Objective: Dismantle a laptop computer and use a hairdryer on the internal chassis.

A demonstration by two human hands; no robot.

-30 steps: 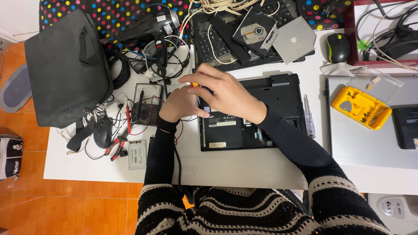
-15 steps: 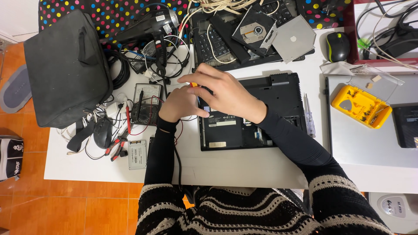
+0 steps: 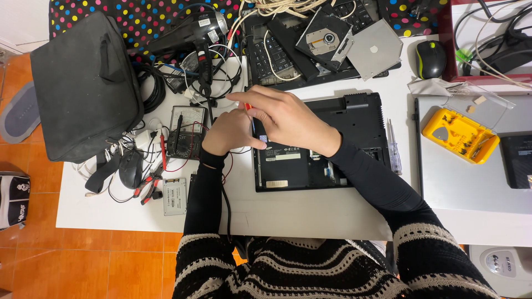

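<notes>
Black laptop (image 3: 327, 149) lies upside down on white desk (image 3: 310, 213), flat, underside up, square to desk edge. Pale labels near its left-front area; one bay along front open, innards showing. Small screwdriver (image 3: 250, 113) with orange-red handle stands near-upright over laptop's rear-left corner, mostly hidden, only handle top and sliver of shaft visible. Tip contact cannot be told.

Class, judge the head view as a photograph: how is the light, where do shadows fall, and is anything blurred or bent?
Head view: even, bright light; soft shadows under the right hand and left hand on the laptop; mild glare on the white table; sharp focus throughout; table edges bow slightly near the frame borders.
</notes>
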